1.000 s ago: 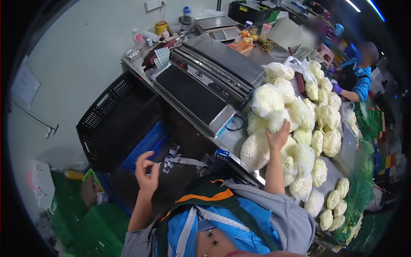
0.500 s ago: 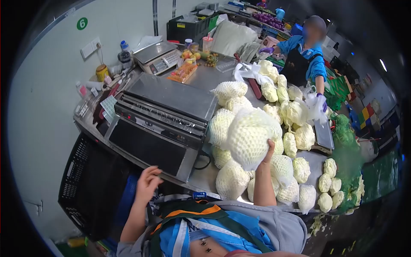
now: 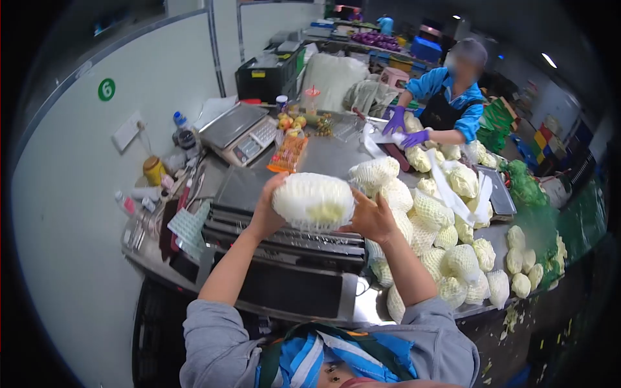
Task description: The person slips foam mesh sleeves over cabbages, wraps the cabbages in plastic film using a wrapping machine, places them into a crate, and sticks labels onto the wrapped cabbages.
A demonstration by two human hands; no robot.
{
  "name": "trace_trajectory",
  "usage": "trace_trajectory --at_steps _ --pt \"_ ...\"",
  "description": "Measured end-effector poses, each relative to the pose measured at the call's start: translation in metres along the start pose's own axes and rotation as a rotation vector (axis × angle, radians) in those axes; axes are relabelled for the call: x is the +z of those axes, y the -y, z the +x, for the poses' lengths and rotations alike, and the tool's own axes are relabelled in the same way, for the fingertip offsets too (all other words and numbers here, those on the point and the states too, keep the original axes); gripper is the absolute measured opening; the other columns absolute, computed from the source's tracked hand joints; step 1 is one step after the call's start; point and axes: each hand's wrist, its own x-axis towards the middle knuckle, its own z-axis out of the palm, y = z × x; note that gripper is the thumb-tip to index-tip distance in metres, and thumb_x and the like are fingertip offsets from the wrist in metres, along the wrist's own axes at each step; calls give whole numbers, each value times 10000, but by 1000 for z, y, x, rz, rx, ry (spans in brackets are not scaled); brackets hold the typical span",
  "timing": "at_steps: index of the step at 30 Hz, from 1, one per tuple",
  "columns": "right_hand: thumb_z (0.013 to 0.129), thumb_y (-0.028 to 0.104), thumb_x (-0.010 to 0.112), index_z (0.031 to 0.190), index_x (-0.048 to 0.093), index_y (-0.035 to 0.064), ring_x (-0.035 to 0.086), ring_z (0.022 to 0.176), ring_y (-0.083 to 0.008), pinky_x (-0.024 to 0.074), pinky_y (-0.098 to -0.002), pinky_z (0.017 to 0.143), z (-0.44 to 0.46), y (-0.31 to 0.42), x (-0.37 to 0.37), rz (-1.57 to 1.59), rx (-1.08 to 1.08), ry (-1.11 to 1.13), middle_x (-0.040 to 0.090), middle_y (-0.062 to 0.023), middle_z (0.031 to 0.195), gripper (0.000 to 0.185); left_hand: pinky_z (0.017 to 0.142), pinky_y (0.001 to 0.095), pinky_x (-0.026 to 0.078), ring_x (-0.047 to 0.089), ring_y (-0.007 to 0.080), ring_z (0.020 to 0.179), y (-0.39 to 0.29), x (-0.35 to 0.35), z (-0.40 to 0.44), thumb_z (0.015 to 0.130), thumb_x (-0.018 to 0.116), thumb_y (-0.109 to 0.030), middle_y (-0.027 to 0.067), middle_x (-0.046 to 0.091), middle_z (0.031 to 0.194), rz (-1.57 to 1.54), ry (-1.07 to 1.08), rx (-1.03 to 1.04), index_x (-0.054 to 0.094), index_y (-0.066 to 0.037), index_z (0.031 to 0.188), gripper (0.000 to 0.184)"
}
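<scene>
A pale cabbage [image 3: 314, 202] in a white foam net is held up between my two hands. My left hand [image 3: 267, 205] grips its left end, and my right hand [image 3: 372, 215] grips the right end, thumb up. Below it is the wrapping machine [image 3: 275, 288], with a dark flat plate at its front. To the right of my right hand lies a pile of cabbages, many in foam nets [image 3: 424, 233] and some bare [image 3: 482, 253].
Across the table a co-worker in purple gloves [image 3: 414, 137] handles white netting. A weighing scale [image 3: 242, 139], fruit [image 3: 291, 121] and an orange packet [image 3: 289, 152] stand behind the machine. Another scale [image 3: 497, 194] is at the right. Small bare cabbages [image 3: 521, 284] lie near the right edge.
The netted cabbage has moved left from above the pile to above the machine. My left hand has come up and taken hold of it too. The co-worker's hands have come together.
</scene>
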Motion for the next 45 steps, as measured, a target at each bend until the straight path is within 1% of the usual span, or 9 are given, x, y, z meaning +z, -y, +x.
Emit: trace_trajectory --at_steps 2,4,14,22,27,31,37,41,45 --pt "755 229 690 1344 242 32 381 1198 -248 333 -360 973 37 -22 -6 46 -166 -214 341 -142 1335 766 989 367 356 419 315 1183 33 -13 5 612 726 -10 184 377 1299 201 109 246 282 -73 1230 764" --pt "741 246 710 1291 318 25 407 1153 -232 358 -335 938 69 -34 -53 -1016 -457 -664 391 -150 1280 711 1002 369 344 372 359 1215 58 -19 5 629 667 23 220 336 1328 300 309 109 294 -63 1215 700" --pt "772 296 665 1158 510 69 562 1013 -258 457 -334 825 32 -45 -102 -1677 -400 -973 586 -141 1077 474 910 368 400 485 263 1115 75 -81 6 670 650 -34 111 535 1155 349 566 105 506 -87 1126 481" --pt "736 168 594 926 659 153 581 726 -215 472 -363 631 -24 -16 -77 -2685 223 84 572 -34 680 201 732 279 395 505 139 685 86 -154 -27 778 473 -111 -14 516 696 780 994 605 571 -214 1109 360" --pt "764 192 574 941 601 132 583 699 -260 468 -376 564 -20 -48 -110 -2509 -18 -177 585 -65 744 189 645 293 367 486 136 565 112 -110 -63 703 581 -154 -39 483 552 614 829 492 633 -181 996 299" --pt "882 189 498 843 472 53 604 570 -216 483 -363 543 -69 -87 -50 -1665 -7 -619 571 -97 587 144 512 271 392 519 108 517 18 -131 -44 826 555 -143 -12 503 514 177 347 -248 615 -98 810 77" --pt "930 148 366 1006 478 -10 599 918 -279 385 -357 941 77 32 -34 -1048 -878 -625 611 -193 964 208 666 295 489 583 153 694 61 -54 90 928 431 -168 87 619 850 -599 -485 -612 554 -38 887 183" --pt "896 173 463 1140 408 -9 477 1136 -323 331 -342 987 105 11 -145 -1655 10 -835 536 -211 1153 309 789 302 411 545 178 866 214 11 4 905 455 -256 136 590 930 -89 357 -627 540 -14 1023 283" --pt "711 291 711 1353 136 34 235 1300 -324 222 -344 1056 72 4 -148 -1480 -97 -370 231 -227 1388 899 998 337 316 411 279 1187 181 -22 -4 699 709 -272 154 419 1278 -350 642 -587 255 -72 1335 806"
